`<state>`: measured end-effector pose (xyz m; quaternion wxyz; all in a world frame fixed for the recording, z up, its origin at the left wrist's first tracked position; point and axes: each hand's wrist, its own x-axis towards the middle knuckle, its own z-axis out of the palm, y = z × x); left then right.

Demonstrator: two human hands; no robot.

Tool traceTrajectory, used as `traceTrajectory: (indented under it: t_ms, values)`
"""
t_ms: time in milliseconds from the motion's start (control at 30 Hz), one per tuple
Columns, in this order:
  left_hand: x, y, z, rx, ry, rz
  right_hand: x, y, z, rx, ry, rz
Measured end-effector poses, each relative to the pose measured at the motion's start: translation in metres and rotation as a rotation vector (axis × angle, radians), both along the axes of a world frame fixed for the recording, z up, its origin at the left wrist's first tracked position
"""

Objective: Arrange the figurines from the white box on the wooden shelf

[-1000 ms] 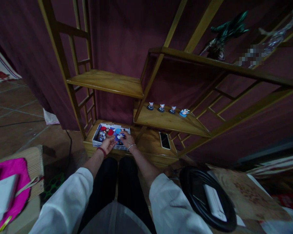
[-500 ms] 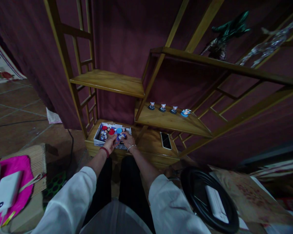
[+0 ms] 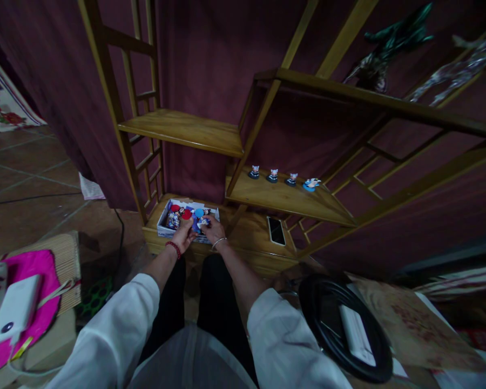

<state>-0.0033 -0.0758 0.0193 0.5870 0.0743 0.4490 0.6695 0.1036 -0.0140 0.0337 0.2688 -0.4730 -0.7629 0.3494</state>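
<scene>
A shallow white box (image 3: pixel 161 226) stands on the lowest board, filled with small figurines, some with red or light-blue round bases. My left hand (image 3: pixel 183 236), wearing a red bead bracelet, is at its front edge, fingers curled around a bluish-purple piece whose shape is partly hidden. From the right, my right hand (image 3: pixel 215 231), with a silver bangle, reaches over the box's corner. Its fingers are closed on a small white-and-blue figurine (image 3: pixel 203 222). The two hands are close together, with the figurine between them.
Several figurines (image 3: pixel 272 175) stand in a row on the middle shelf (image 3: pixel 291 197). A phone (image 3: pixel 276 230) lies on the lowest board. Wooden posts (image 3: pixel 263 113) frame the shelves. At right is a coiled black hose (image 3: pixel 308 319); at left, a white power bank (image 3: pixel 16 308) on pink cloth.
The view has shifted slightly. Both hands stay at the box; the white-and-blue figurine in my right fingers now shows a little higher and clearer between the hands.
</scene>
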Motion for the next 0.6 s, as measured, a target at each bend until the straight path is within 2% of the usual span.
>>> traceTrajectory:
  t_ms: [400, 600]
  values:
    - [0.002, -0.014, 0.0, 0.012, -0.134, 0.011, 0.001, -0.003, -0.007, 0.009, 0.023, 0.024]
    - [0.003, -0.02, -0.011, 0.093, -0.167, -0.024, 0.001, -0.002, -0.011, -0.009, 0.035, 0.022]
